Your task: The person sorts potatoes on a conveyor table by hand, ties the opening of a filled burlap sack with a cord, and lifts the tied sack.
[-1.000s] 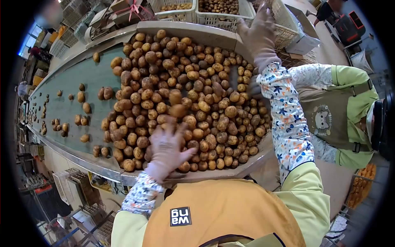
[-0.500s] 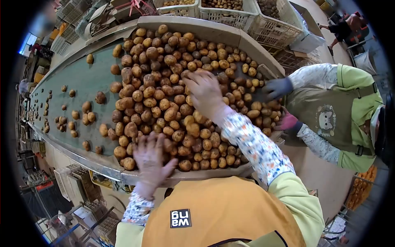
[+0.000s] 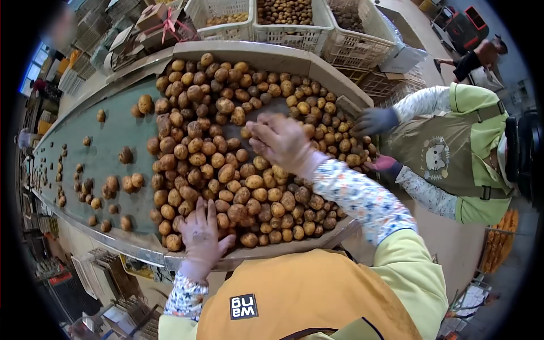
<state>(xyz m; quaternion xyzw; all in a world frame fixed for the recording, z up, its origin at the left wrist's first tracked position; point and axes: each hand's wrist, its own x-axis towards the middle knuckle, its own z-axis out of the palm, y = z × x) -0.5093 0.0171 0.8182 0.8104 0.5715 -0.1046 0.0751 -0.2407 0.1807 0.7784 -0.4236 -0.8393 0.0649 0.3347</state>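
Green belt at left carries scattered potatoes, some single, some in small clusters. Left hand: open, fingers spread, fingertips against potatoes at the near edge of the pile; nothing gripped. Main pile of potatoes covers the middle of the belt, running to its right end. Right hand: fingers bent and drawn together, part-closed, above the pile beside a bare dark patch; whether it grips a potato, cannot tell. Pale plastic crates stand beyond the far rim. Far right: co-worker's grey-gloved hand and pink-gloved hand, both at the pile's end.
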